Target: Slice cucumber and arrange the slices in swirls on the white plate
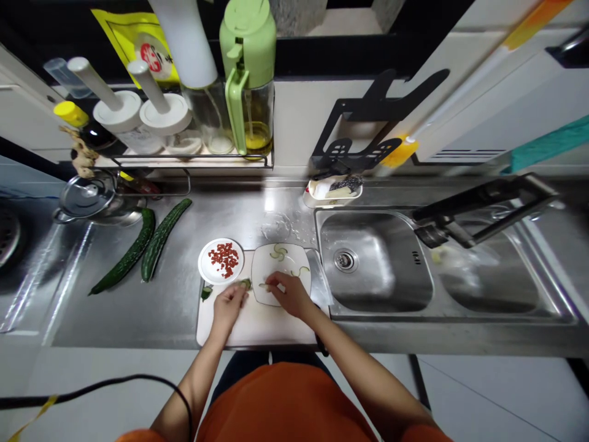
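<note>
My left hand point(229, 305) rests on a white cutting board point(257, 328), fingers closed on a green cucumber piece point(245, 283). My right hand point(289, 293) lies over the near edge of a square white plate point(281, 261), its fingertips pinched on a thin cucumber slice point(264, 285). Other curled cucumber slices point(278, 252) lie on the plate. Left of it sits a small round plate with red bits point(221, 260). A dark green scrap point(207, 293) lies at the board's left edge.
Two whole cucumbers point(138, 245) lie on the steel counter at left, near a pot lid point(87, 196). A double sink point(377, 264) with a faucet point(483, 209) is at right. A rack of bottles and jars point(184, 123) lines the back wall. A soap dish point(334, 190) sits behind the sink.
</note>
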The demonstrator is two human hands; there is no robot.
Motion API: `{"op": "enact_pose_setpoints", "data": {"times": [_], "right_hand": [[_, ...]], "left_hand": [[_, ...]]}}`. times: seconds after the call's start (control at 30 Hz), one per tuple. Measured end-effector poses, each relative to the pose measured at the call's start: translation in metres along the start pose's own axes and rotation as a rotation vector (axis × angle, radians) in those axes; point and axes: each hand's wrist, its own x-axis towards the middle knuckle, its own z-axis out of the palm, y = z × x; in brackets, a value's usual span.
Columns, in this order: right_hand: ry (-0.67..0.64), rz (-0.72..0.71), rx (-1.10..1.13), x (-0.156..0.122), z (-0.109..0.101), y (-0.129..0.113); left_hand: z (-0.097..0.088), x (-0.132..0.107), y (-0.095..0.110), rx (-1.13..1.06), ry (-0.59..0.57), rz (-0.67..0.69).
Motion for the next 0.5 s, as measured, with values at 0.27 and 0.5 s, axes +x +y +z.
{"op": "enact_pose_setpoints", "data": {"times": [0.27, 0.5], "right_hand": [[0.033, -0.166, -0.064, -0.026, -0.017, 0.002], [0.158, -0.046, -0.038, -0.042, -0.021, 0.019]], "left_hand": [[0.035, 0.000, 0.034, -0.406, -0.461, -0.481], [0.053, 0.010, 0.039, -0.436, -0.537, -0.454]]}}
